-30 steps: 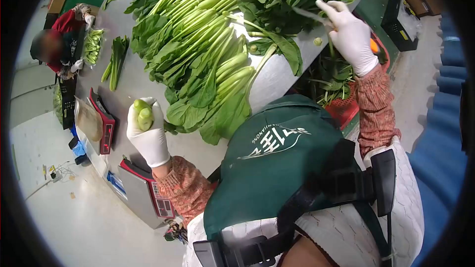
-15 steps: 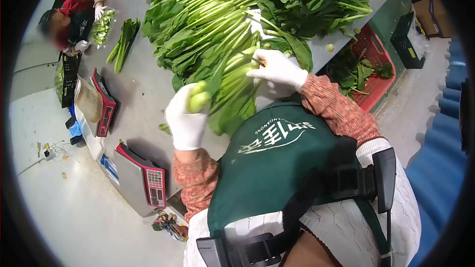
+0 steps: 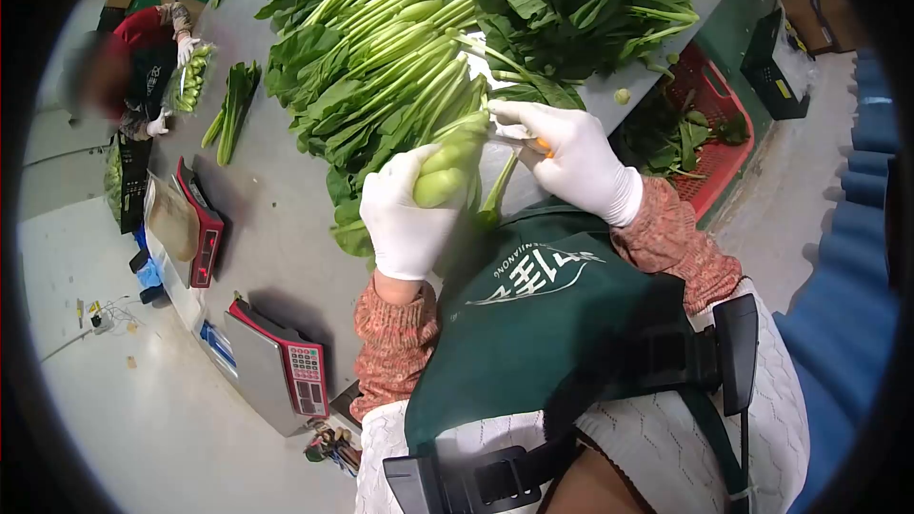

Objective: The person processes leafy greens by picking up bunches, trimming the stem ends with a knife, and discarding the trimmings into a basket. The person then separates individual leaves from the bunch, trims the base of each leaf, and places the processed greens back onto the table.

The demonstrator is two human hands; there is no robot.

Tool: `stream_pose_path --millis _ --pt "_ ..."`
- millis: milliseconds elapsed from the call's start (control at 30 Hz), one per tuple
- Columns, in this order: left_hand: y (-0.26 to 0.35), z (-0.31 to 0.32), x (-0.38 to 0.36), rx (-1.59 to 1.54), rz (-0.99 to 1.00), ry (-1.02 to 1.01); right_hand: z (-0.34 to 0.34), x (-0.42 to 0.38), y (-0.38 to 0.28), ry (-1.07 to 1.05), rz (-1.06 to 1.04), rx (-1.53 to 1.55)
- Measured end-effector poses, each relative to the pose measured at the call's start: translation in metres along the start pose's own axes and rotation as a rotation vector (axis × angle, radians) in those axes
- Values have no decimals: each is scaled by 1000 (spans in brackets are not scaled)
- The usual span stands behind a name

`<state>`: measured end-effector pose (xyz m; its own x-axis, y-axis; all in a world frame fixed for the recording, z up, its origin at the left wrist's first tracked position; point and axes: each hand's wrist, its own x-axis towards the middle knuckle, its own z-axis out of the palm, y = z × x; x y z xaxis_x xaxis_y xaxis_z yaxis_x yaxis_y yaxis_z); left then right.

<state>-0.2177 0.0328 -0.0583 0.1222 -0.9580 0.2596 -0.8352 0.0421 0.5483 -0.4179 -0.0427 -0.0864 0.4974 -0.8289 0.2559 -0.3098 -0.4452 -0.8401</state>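
Note:
My left hand [image 3: 405, 219], in a white glove, is closed around a few pale green bok choy stalks [image 3: 440, 187] with the thick ends up. My right hand [image 3: 581, 157], also gloved, grips a small knife [image 3: 544, 146] with an orange part showing at its handle. The blade lies mostly hidden by the fingers, close to the stalks. The right thumb and forefinger reach to the stalk tips; whether they touch cannot be made out. Just beyond both hands lies a long pile of leafy bok choy [image 3: 381, 67] on the metal table [image 3: 276, 176].
More greens [image 3: 562, 9] are heaped at the far right. A red basket [image 3: 738, 124] holding leaf scraps stands right of the table. Two red-edged scales [image 3: 305, 362] sit on the left. Across the table, a person [image 3: 143, 57] in gloves handles a bag of greens [image 3: 193, 78].
My left hand has moved right and up with the stalks, nearer the right hand. My right hand has shifted slightly right and down, its knife now beside the held stalks.

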Motion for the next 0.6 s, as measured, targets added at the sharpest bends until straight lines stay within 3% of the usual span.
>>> stream_pose_path --millis 33,67,133,267,367,400,467,533,600 --pt "0 0 0 -23 -12 2 2 -3 0 88 -112 -219" --pt "1 0 1 -48 -22 4 2 -6 -2 25 -2 -223" --pt "3 -1 2 -77 -11 -9 5 -9 -1 27 13 -256" --pt "12 -8 4 -456 -212 -192 7 -9 4 37 95 -272" --pt "16 -17 6 -611 -368 -255 8 -10 79 37 432 -361" --pt "12 -20 10 -553 -274 -280 -1 -13 80 72 416 -186" --pt "11 -24 21 -670 -364 -335 -13 -8 64 68 324 141" --pt "8 -28 23 -778 -449 -442 -21 4 25 -52 242 482" --pt "3 -29 31 -853 -391 -546 -35 17 -13 -305 205 686"
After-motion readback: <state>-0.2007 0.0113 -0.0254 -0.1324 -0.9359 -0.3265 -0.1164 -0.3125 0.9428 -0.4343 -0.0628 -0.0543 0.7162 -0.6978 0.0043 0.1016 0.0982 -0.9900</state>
